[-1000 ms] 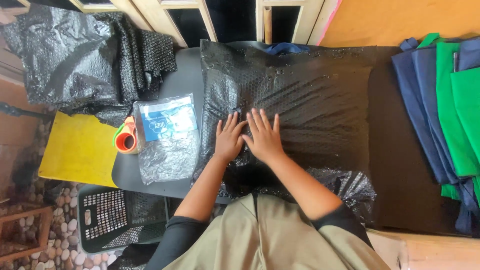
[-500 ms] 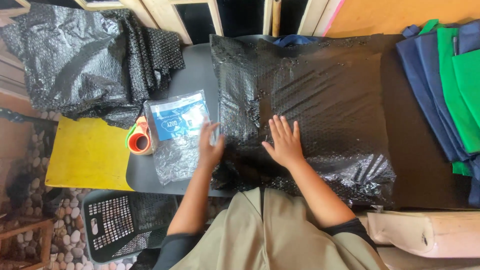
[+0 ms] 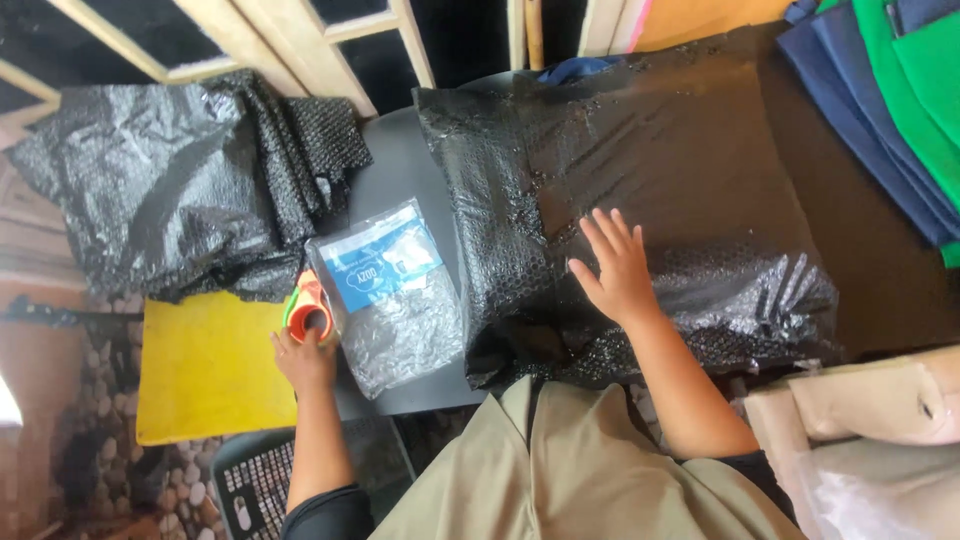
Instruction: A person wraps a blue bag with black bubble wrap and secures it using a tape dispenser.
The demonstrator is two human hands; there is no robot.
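So from my end of the feed: the left hand point(image 3: 303, 357) is down at the lower left of the frame, right at the near end of the orange tape roll point(image 3: 309, 311), fingers curled up around its bottom edge. It's touching the roll, but I can't tell whether it's really gripping it or just resting there. The roll sits at the left edge of the round grey counter point(image 3: 400, 180), just beside a clear plastic bag with a blue and white card inside point(image 3: 385, 290).

The right hand point(image 3: 617, 265) is flat on the big black bubble-wrap parcel point(image 3: 650, 190), fingers spread and pointing toward the top of the frame, palm pressed into the wrap. That parcel takes up most of the middle and right of the frame and covers the right part of the counter, with its near edge crumpled and shiny.

In the upper left there's a loose heap of black bubble wrap point(image 3: 180, 190), and below it a yellow board point(image 3: 205, 365). A black plastic crate point(image 3: 260, 490) shows at the bottom left. Stacked blue and green fabric bags point(image 3: 890, 90) are in the upper right corner.
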